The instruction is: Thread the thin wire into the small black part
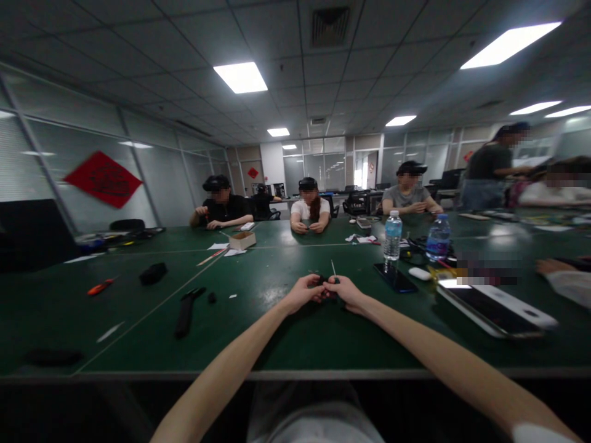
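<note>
Both my hands meet above the green table [277,332], fingers closed. My left hand [303,294] pinches a small black part [322,280], mostly hidden by fingers; its kind cannot be made out. In my right hand [346,293] is a small screwdriver [333,268], its thin metal shaft tilting up and away from me. The right fingertips touch or nearly touch the black part. To the left of my hands lie a black T-shaped piece [185,312], a tiny black piece [212,298] and a white scrap [233,296].
On the right are a dark phone [394,277], two water bottles [393,237], a white mouse-like object [419,274] and a white tray-like case [494,311]. Left: an orange-handled tool [100,287], a black block [153,274]. A carton [242,240] stands farther back. Several people sit around.
</note>
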The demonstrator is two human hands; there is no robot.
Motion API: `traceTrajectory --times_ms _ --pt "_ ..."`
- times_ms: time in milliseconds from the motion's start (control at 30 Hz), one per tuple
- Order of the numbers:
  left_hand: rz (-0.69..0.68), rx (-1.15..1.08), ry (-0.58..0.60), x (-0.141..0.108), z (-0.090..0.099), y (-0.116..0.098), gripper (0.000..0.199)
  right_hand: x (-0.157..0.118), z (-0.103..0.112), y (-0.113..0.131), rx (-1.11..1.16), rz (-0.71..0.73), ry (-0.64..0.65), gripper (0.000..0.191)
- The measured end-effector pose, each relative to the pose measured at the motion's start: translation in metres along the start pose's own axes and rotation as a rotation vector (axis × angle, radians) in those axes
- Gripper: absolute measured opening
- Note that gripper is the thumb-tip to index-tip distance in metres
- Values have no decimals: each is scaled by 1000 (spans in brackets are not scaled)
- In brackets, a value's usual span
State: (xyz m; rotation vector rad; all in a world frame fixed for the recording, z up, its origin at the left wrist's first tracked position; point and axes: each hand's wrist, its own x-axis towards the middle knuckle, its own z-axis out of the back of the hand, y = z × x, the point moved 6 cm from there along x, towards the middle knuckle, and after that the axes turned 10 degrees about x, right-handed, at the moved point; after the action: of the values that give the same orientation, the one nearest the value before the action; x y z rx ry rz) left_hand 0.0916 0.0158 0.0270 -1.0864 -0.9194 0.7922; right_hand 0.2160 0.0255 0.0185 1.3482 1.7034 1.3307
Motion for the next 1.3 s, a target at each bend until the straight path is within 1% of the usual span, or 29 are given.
traceTrajectory --times_ms 100,200,367,500,700,900,1067,1200,1300 --pt "10 -28 12 -1 -1 -2 42 3 2 -2 -14 -26 -5 31" --pt "19 -66 42 -2 -2 -5 41 4 4 -1 -79 7 9 30" --pt "33 -122 71 -4 -2 -6 47 1 6 3 -179 48 32 34" --pt "42 -114 88 -5 -3 -6 46 -2 3 6 -165 62 38 36" --pt "56 -146 135 -5 -5 -7 43 0 2 5 -67 106 11 38" --pt "75 -168 93 -2 -2 -4 38 1 2 4 -53 106 -9 38" --pt "71 -183 94 -2 0 -2 35 1 2 2 -49 89 -27 38" --pt "87 -158 81 -1 0 0 34 2 3 2 -120 94 -47 37" --pt "108 -133 44 1 2 3 36 2 5 6 -191 145 -89 37"
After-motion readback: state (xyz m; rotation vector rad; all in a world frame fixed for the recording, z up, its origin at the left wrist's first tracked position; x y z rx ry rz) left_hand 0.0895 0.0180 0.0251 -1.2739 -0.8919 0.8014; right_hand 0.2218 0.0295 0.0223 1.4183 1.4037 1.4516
